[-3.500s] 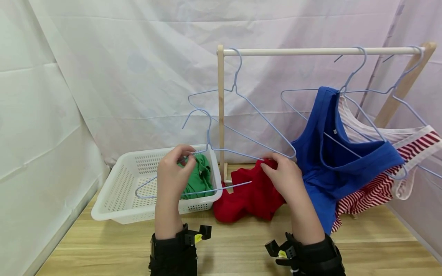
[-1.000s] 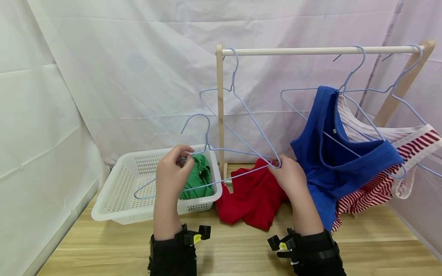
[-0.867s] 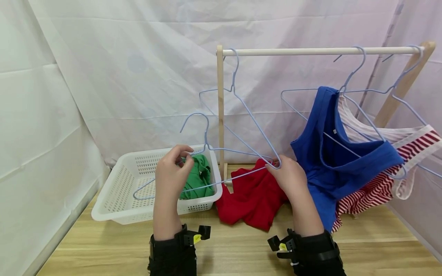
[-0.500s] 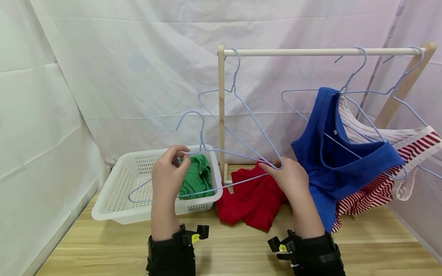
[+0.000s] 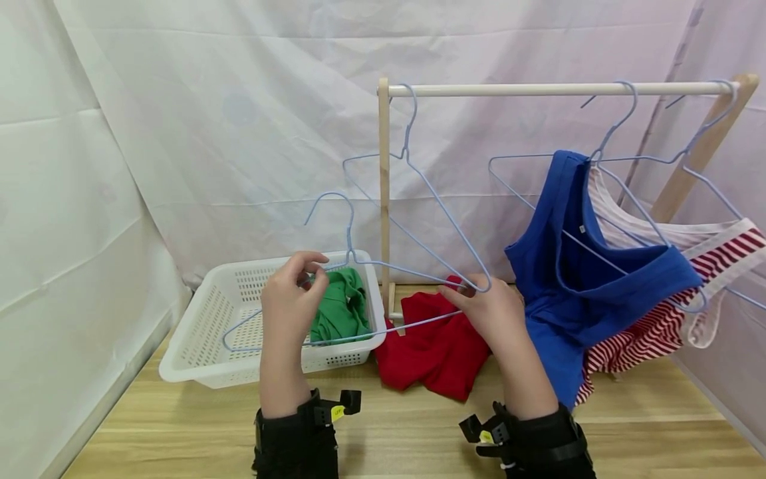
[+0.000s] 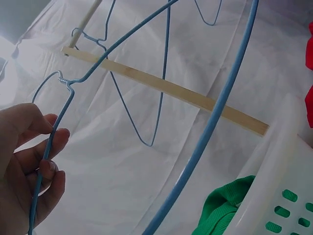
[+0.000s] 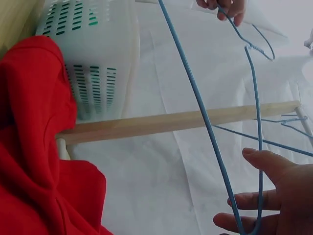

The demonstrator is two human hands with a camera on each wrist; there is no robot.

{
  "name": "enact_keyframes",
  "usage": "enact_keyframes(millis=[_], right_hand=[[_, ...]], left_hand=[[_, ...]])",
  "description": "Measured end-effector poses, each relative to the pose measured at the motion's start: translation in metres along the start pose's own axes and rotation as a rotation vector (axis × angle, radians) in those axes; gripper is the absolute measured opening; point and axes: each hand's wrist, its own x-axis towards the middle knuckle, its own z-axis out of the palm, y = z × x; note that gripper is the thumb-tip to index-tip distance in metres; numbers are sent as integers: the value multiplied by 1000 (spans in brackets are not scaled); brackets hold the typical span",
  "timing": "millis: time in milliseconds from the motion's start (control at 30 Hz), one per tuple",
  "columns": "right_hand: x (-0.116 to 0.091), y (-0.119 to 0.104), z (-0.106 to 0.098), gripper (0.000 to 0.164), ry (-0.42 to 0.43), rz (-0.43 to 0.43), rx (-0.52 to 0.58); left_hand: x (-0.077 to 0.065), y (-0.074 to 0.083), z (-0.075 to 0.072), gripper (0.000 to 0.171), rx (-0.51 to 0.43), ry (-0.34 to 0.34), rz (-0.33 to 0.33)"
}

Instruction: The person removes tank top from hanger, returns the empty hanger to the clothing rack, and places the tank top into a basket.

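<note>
One blue hanger (image 6: 222, 99), left hand (image 5: 290, 296) pinching, right hand (image 5: 493, 305) spread at one end; basket (image 5: 239, 374) near back-left corner, worktop (image 5: 407, 436).

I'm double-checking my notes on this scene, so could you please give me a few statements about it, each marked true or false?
1. The left hand holds a light-blue wire hanger. True.
2. A garment is draped over that hanger. False: it is bare.
3. A crumpled red cloth garment lies to the right of a white perforated plastic basket. True.
4. The basket is empty. False: a crumpled green cloth garment lies in it.
5. A blue sleeveless cloth garment hangs from a straight white rail. True.
6. Nothing hangs behind the blue garment. False: a red-and-white striped cloth garment hangs partly behind it.
</note>
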Motion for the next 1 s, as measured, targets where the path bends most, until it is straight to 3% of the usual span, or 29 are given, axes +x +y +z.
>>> enact_keyframes(millis=[167, 333, 433, 667, 1000], right_hand=[[-7, -14, 4, 33, 14, -74, -15], [-12, -28, 5, 49, -65, -47, -65], [-14, -34, 5, 46, -75, -45, -52], [-19, -40, 1, 41, -20, -90, -47], [-27, -41, -13, 20, 75, -158, 4]], left_hand=[[0, 2, 2, 18, -15, -19, 5], [0, 2, 3, 18, -4, -22, 24], [0, 3, 3, 18, -4, -19, 28], [0, 4, 2, 19, -15, -7, 28], [0, 5, 2, 19, -57, -11, 41]])
